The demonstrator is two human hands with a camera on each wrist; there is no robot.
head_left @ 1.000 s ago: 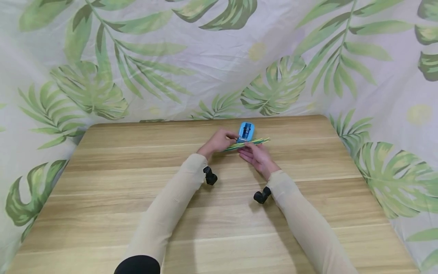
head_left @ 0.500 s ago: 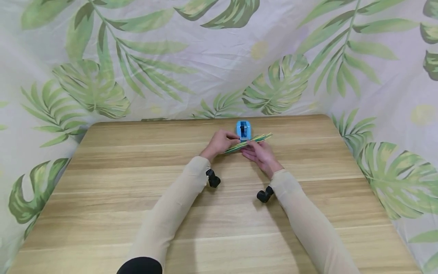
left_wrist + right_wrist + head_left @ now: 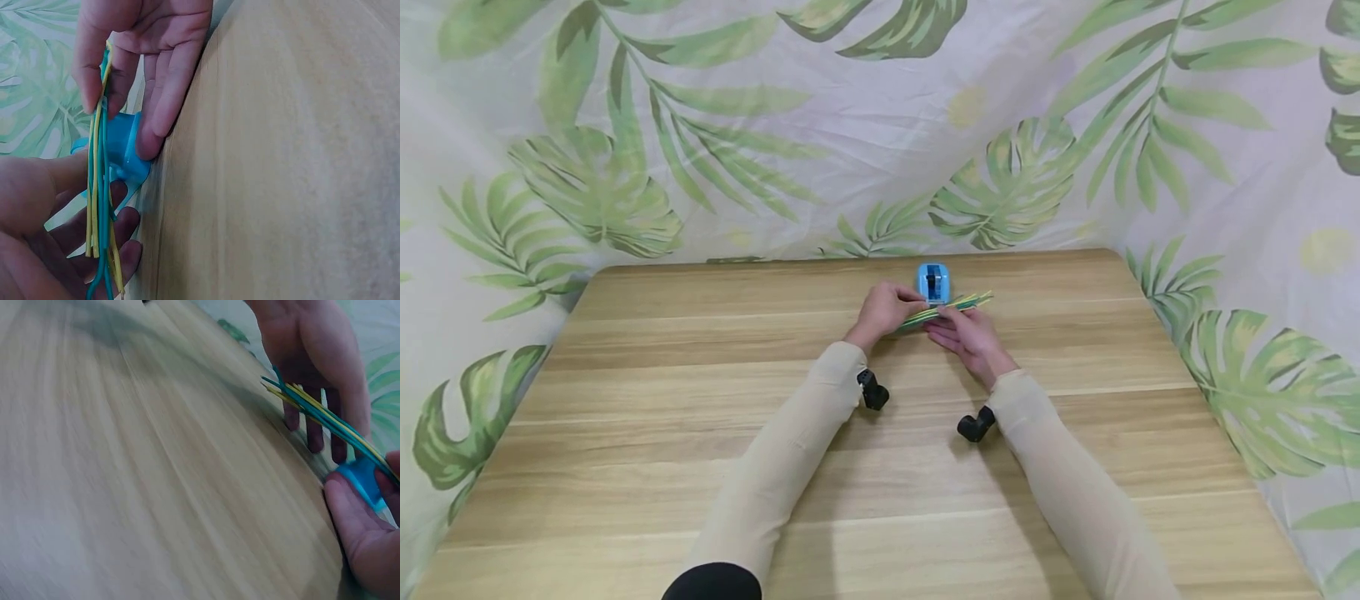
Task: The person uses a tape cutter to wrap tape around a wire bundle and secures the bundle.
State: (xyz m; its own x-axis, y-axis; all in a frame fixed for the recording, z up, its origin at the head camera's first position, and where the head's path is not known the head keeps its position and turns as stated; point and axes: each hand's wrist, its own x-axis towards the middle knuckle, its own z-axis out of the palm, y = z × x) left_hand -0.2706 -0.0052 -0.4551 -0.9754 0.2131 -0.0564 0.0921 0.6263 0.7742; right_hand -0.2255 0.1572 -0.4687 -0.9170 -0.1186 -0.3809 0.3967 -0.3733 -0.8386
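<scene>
In the head view a bundle of thin green and yellow wires (image 3: pixel 981 300) runs between my two hands, in front of a small blue tape dispenser (image 3: pixel 933 283). My right hand (image 3: pixel 973 337) pinches the bundle between thumb and finger; its other fingers stretch out below. My left hand (image 3: pixel 880 315) is at the bundle's left part, fingertips close to the dispenser's front. In the left wrist view the wires (image 3: pixel 100 206) cross in front of the left hand (image 3: pixel 37 212), and the thumb tip passes behind them. What its thumb and index finger touch is hidden.
The wooden table (image 3: pixel 880 500) spreads out in front, with the dispenser close to its far edge. Behind it hangs a white curtain (image 3: pixel 737 150) with green leaves. Black cameras (image 3: pixel 976 425) sit on both wrists, over beige sleeves.
The dispenser has shifted slightly left and turned a little straighter in the head view, mostly in the first half second. Both hands stay at the wires with very small movements.
</scene>
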